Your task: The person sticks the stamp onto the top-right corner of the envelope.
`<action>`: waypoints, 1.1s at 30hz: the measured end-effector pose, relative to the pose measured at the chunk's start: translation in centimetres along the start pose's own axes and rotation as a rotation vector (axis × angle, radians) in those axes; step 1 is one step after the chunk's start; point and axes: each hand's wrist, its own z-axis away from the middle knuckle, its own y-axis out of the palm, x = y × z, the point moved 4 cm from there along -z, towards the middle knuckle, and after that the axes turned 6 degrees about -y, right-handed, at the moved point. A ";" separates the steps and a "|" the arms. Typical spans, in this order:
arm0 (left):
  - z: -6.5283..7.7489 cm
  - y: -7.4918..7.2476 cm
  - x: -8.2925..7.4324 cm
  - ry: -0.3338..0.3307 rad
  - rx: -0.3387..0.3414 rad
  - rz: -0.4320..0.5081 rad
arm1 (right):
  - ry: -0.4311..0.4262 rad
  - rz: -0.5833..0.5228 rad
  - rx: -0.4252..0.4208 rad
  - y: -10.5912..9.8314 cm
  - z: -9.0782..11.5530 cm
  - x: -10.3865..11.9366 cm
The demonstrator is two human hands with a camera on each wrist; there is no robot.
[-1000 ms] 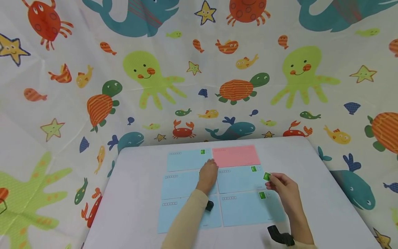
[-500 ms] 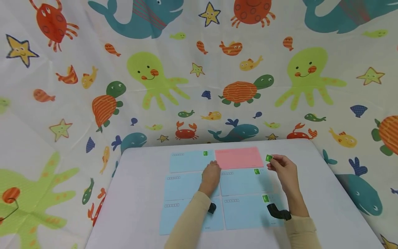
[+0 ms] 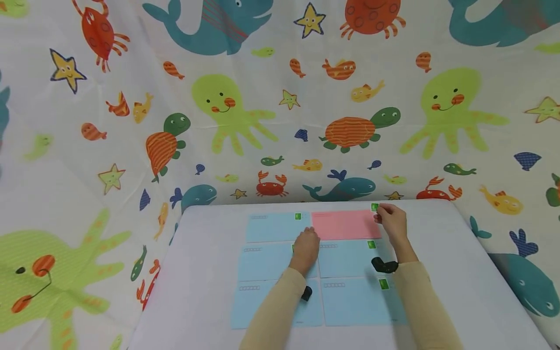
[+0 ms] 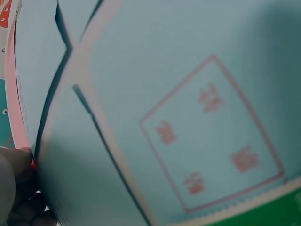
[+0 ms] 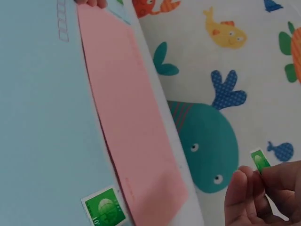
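Observation:
In the head view my right hand (image 3: 392,222) pinches a green postage stamp (image 3: 375,207) between thumb and fingertips, held up over the right end of a pink envelope (image 3: 343,225). The same stamp (image 5: 259,161) shows in the right wrist view, its picture facing the camera. My left hand (image 3: 306,247) rests with its fingertips at the pink envelope's lower left corner. In the left wrist view its thumb (image 4: 19,159) touches the pink edge, with the other fingers partly dark beneath. No stamp shows on the visible pink surface.
Several blue envelopes (image 3: 277,227) lie in two columns on the white table (image 3: 210,257). Green stamps (image 3: 371,244) sit at their upper right, one partly behind my left hand. A sea-animal cloth (image 3: 245,121) hangs behind the table. My left forearm crosses the left column.
My right hand has moved away from me with the stamp, from beside the middle blue envelope up to the pink one's right end. My left hand stays at the pink corner; the head view shifts slightly.

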 end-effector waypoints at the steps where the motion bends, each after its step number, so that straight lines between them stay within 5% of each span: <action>1: 0.0 0.0 -0.1 0.003 0.001 -0.005 | 0.009 0.020 0.007 0.2 -0.5 -0.4; 11: -0.3 0.0 -0.5 0.004 0.006 0.001 | 0.037 0.219 0.014 1.9 -3.0 -3.3; 23: -0.4 -0.3 0.0 -0.019 -0.005 0.027 | -0.082 0.451 0.115 3.7 -4.2 -3.4; 33: -0.2 -0.2 0.3 -0.002 -0.027 0.019 | -0.118 0.519 0.151 4.6 -3.8 -3.5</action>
